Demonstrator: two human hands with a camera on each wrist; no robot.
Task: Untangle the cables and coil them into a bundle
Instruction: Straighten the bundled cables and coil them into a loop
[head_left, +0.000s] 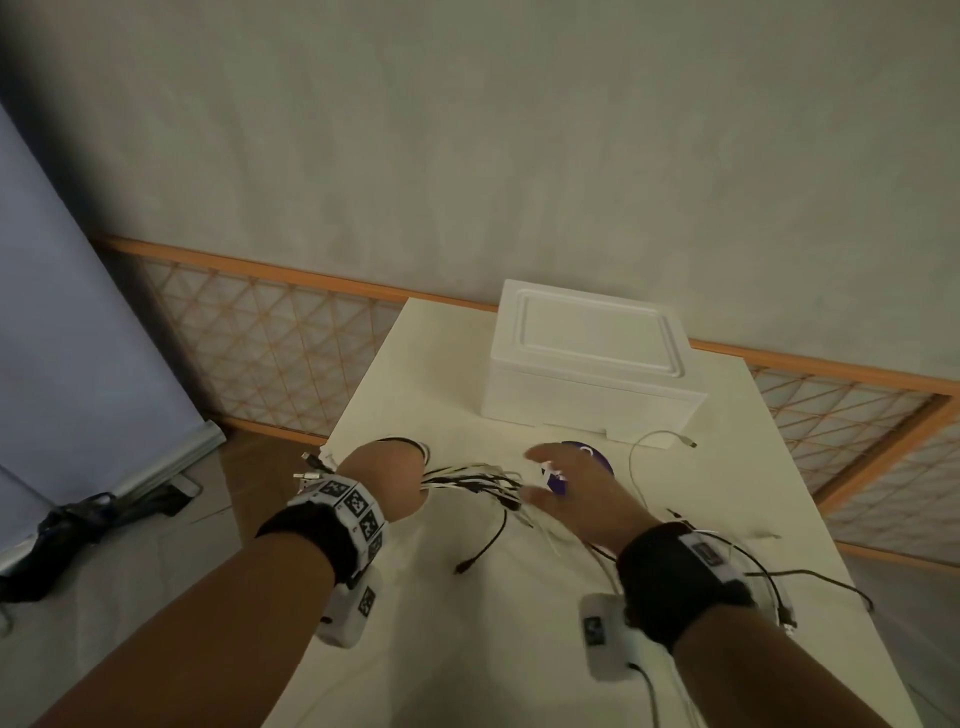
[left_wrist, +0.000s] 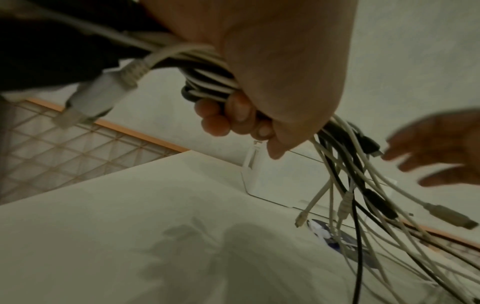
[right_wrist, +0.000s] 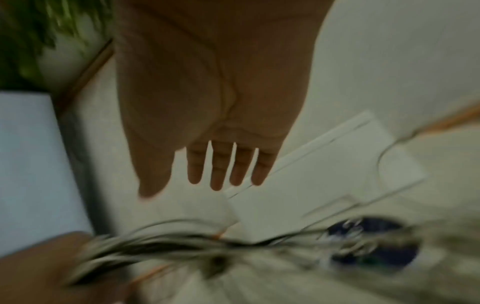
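Note:
My left hand (head_left: 387, 478) grips a bunch of black and white cables (head_left: 470, 480) in its fist above the table's left side. In the left wrist view the curled fingers (left_wrist: 228, 119) close round the cable bunch (left_wrist: 207, 82), and loose ends with plugs (left_wrist: 363, 195) hang down to the right. My right hand (head_left: 566, 488) hovers just right of those loose ends, fingers (right_wrist: 218, 170) straight and spread, holding nothing. More cable lengths (head_left: 810, 577) trail over the table under and behind my right wrist. One white cable (head_left: 660, 439) lies apart near the box.
A white foam box (head_left: 587, 358) with its lid on stands at the back of the cream table (head_left: 441, 623). A dark blue round object (head_left: 592, 462) lies in front of it, partly under my right hand. The table's left edge drops to the floor.

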